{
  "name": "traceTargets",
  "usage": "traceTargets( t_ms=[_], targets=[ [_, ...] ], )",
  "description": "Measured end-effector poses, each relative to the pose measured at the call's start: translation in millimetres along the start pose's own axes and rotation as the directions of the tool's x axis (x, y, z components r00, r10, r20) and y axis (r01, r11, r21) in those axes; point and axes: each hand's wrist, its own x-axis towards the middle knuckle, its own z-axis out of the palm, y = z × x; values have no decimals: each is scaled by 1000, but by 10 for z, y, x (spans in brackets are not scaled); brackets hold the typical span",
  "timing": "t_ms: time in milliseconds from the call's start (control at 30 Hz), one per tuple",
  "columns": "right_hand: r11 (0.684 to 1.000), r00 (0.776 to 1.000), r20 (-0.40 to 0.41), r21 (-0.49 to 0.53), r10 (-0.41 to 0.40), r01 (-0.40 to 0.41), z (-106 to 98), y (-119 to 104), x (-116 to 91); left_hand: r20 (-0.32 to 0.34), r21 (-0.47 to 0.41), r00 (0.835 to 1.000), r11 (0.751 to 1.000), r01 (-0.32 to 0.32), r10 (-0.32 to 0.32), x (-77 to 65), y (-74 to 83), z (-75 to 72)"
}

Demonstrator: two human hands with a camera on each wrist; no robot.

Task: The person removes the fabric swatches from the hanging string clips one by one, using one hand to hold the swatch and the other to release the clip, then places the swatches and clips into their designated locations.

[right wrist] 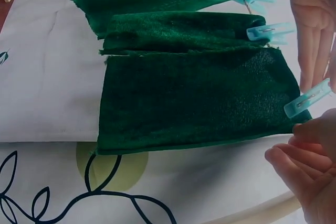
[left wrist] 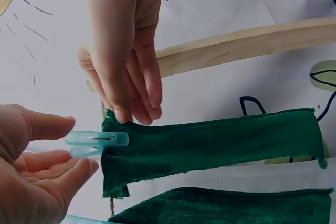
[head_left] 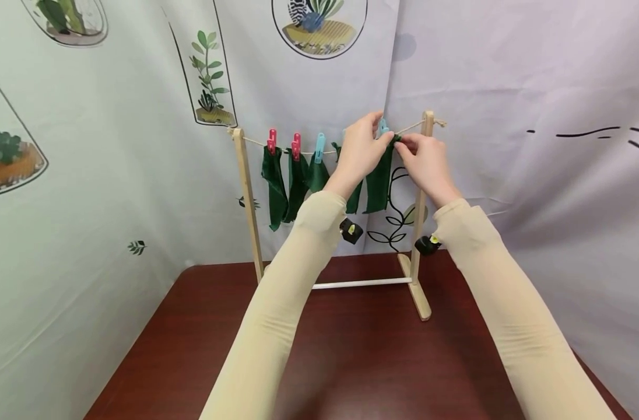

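My left hand [head_left: 358,146] has its thumb and fingers around the handle end of a light blue clothespin [left wrist: 97,139]. The clothespin's other end overlaps the top edge of a dark green cloth [right wrist: 199,100] that hangs from the rope line. Thumb and fingers of my right hand [head_left: 424,160] pinch that same cloth at its upper corner, right beside the clothespin. More green cloths hang to the left, under a second light blue clothespin [head_left: 320,148] and two red clothespins [head_left: 272,142].
The line runs between two wooden posts [head_left: 248,204] of a stand with a white crossbar [head_left: 361,283]. The stand rests on a dark red-brown table [head_left: 361,350]. Behind it hangs a pale curtain [head_left: 141,175] printed with plants. Each wrist carries a small black camera [head_left: 351,231].
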Motion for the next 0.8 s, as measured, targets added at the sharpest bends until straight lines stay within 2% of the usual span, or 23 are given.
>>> traceTargets(
  t_ms=[333,800],
  targets=[
    [1000,1000,-27,20,2,-2,9,-8,35,-52,-37,998,999,-35,33,-14,-28,49],
    [999,1000,-12,37,-9,9,-32,-38,-8,-152,8,979,991,-137,137,-55,-38,44]
  ],
)
